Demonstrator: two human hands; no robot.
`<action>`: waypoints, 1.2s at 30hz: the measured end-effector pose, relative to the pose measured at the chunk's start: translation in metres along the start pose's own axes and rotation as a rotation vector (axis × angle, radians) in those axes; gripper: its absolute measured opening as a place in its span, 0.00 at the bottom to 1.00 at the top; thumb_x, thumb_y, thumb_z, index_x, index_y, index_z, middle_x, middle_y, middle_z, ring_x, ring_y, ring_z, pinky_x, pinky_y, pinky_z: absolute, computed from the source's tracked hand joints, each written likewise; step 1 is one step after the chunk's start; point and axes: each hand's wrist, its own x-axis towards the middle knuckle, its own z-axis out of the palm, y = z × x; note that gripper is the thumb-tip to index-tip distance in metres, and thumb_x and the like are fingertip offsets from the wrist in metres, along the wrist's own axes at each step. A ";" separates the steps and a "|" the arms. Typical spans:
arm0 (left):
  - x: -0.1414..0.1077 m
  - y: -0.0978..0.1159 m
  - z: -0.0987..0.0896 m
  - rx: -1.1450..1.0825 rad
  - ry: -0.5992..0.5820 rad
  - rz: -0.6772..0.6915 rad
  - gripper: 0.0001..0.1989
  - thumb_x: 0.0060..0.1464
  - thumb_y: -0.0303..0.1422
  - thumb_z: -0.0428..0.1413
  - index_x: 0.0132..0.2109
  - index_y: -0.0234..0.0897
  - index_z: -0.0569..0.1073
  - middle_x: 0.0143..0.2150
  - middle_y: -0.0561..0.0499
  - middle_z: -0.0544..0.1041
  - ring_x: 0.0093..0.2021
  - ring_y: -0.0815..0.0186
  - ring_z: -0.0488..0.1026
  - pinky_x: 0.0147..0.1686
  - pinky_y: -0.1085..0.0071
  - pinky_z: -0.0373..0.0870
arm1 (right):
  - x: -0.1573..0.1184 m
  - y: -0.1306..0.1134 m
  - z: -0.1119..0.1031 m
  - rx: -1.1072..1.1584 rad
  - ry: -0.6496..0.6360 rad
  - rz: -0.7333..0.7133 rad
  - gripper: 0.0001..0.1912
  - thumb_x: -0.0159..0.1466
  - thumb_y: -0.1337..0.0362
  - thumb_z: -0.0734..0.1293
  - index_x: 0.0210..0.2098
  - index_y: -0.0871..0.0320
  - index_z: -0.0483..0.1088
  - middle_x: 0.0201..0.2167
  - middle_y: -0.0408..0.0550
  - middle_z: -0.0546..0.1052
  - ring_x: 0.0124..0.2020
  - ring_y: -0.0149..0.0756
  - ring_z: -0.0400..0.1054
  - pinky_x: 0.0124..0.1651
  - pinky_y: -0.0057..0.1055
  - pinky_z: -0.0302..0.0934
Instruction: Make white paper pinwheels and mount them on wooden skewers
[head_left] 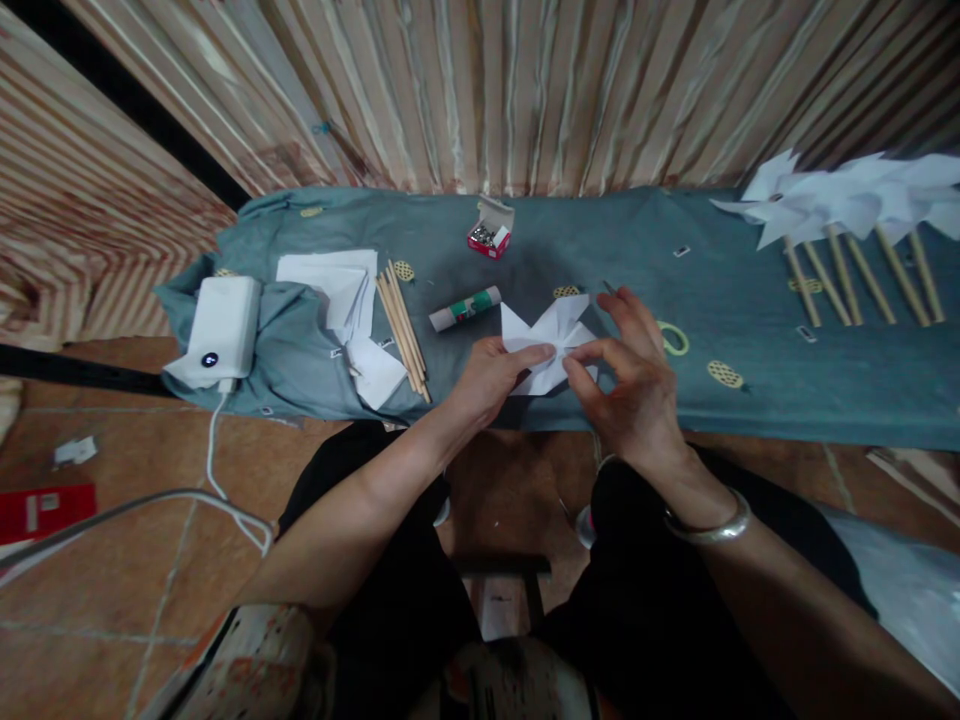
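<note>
A white folded-paper pinwheel point(551, 325) is held over the front of the cloth-covered table. My left hand point(491, 375) grips it from the left, its thumb lying on top close to the centre. My right hand point(634, 375) has thumb and index finger pinched at the middle of the pinwheel; whatever is between those tips is too small to make out. Its other fingers are raised. Partly behind my right hand lie scissors with a yellow-green handle point(673, 338). A glue stick point(465, 308) rests just left of the pinwheel.
An open red box of metal tacks point(490, 232) stands at the back. Wooden sticks point(403, 330), white paper sheets point(334, 280) and a white power bank point(223, 325) with a cable lie left. Several stick-mounted pinwheels point(847, 200) lie on the right of the blue-green cloth point(622, 225).
</note>
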 end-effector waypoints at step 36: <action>0.000 -0.003 0.002 0.136 0.081 0.128 0.09 0.35 0.31 0.68 0.26 0.33 0.77 0.25 0.55 0.77 0.25 0.72 0.70 0.29 0.74 0.65 | 0.002 -0.003 0.004 0.013 0.047 0.045 0.03 0.63 0.66 0.67 0.33 0.52 0.71 0.60 0.49 0.71 0.67 0.48 0.58 0.64 0.53 0.59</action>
